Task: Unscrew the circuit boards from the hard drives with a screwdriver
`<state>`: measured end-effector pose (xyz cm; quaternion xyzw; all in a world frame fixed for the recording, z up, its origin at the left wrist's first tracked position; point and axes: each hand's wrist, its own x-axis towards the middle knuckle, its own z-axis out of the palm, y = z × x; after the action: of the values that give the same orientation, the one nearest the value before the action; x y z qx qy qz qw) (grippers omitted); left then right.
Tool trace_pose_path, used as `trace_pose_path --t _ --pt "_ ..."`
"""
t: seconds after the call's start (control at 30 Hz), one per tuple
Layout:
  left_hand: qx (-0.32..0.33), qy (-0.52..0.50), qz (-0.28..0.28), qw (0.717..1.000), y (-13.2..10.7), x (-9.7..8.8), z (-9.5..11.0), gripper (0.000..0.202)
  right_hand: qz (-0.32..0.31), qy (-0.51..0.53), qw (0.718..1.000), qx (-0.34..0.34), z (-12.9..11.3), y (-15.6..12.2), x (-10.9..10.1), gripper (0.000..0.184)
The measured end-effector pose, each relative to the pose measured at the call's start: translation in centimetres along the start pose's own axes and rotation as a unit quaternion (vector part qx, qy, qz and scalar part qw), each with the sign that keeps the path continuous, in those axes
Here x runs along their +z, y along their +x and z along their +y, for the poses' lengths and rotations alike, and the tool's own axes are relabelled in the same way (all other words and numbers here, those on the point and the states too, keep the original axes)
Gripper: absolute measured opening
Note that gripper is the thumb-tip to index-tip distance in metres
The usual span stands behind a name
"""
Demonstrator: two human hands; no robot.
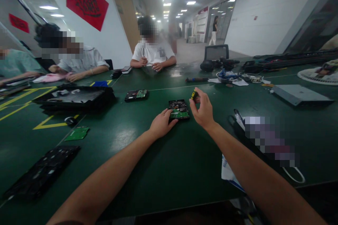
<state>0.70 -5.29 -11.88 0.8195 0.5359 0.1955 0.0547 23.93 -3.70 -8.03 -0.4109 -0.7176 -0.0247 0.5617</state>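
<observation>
Left hand (pixel 164 123) half-spread on the drive (pixel 176 107), well in from the surface's (pixel 169 168) near edge; right hand (pixel 202 109) pinching the yellow-black piece (pixel 194 95) just beside it. Better to steady the drive by its frame, pressure off the green board (pixel 180 114).

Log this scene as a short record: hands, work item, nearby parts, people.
Left hand: left hand touching the near left part of the hard drive
Right hand: right hand pinching a small yellow-and-black object, identity unclear
Work item: hard drive on green table, green circuit board side up
Nearby left: second drive, loose green board, black tray
Far right: gray metal box
Across: seated person in white shirt
</observation>
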Motion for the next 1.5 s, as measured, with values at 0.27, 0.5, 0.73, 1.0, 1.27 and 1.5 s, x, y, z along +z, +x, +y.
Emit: trace_pose_path --t 0.27,0.5,0.73,1.0,1.27,1.5 --pt "-0.004 0.007 0.004 1.0 -0.06 0.07 -0.07 0.062 -0.002 -0.001 1.0 -0.003 -0.07 0.18 -0.1 0.05" --pt "0.003 0.014 0.005 1.0 0.0 0.1 0.0 0.066 -0.008 -0.02 1.0 0.004 -0.68 0.18 -0.31 0.047" --pt "0.006 0.013 0.009 1.0 0.02 0.06 0.08 0.062 -0.014 -0.023 1.0 -0.009 -0.78 0.15 -0.4 0.048" --pt "0.006 0.018 0.01 1.0 -0.1 -0.1 0.23 0.061 -0.009 -0.032 0.999 0.002 -0.78 0.22 -0.39 0.049" --pt "-0.002 0.023 0.005 1.0 -0.14 -0.38 0.42 0.061 0.008 -0.012 1.0 -0.009 -0.57 0.18 -0.16 0.051" --pt "-0.007 0.019 0.002 1.0 -0.05 -0.25 0.35 0.06 0.003 0.0 1.0 -0.005 -0.51 0.27 -0.09 0.05"
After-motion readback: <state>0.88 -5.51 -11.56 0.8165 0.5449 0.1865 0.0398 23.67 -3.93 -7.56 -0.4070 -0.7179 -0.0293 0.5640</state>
